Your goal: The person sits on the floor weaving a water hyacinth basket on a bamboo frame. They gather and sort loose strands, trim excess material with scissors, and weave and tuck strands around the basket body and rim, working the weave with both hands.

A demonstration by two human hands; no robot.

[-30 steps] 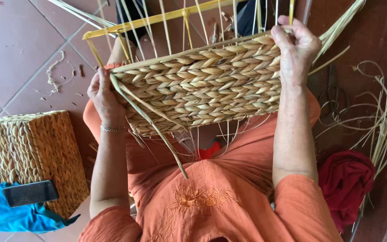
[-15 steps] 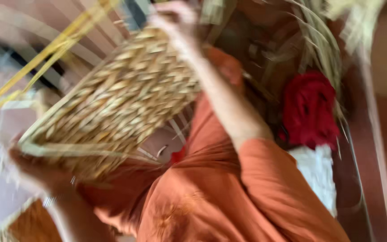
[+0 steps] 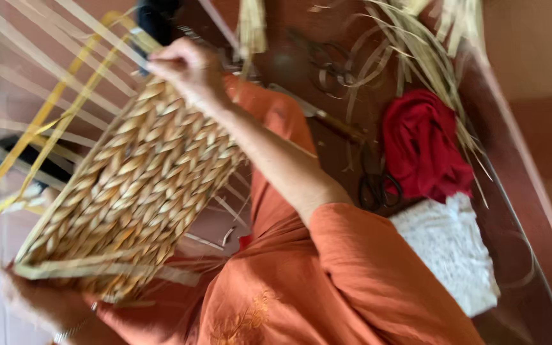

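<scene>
A half-woven straw basket panel on a yellow wire frame lies tilted across my lap. My right hand grips its upper far edge, fingers closed on the weave. My left hand, blurred at the lower left, holds the basket's near bottom edge where loose flat strands stick out. I wear an orange garment.
A red cloth and a white knitted cloth lie on the dark floor to my right. Black scissors rest beside the red cloth. Loose straw strips are scattered at the top right. A raised ledge runs along the right.
The view has swung right and the basket has tilted, its left end dropping toward my lap. Both hands have kept their hold. The finished woven box at the left is out of view.
</scene>
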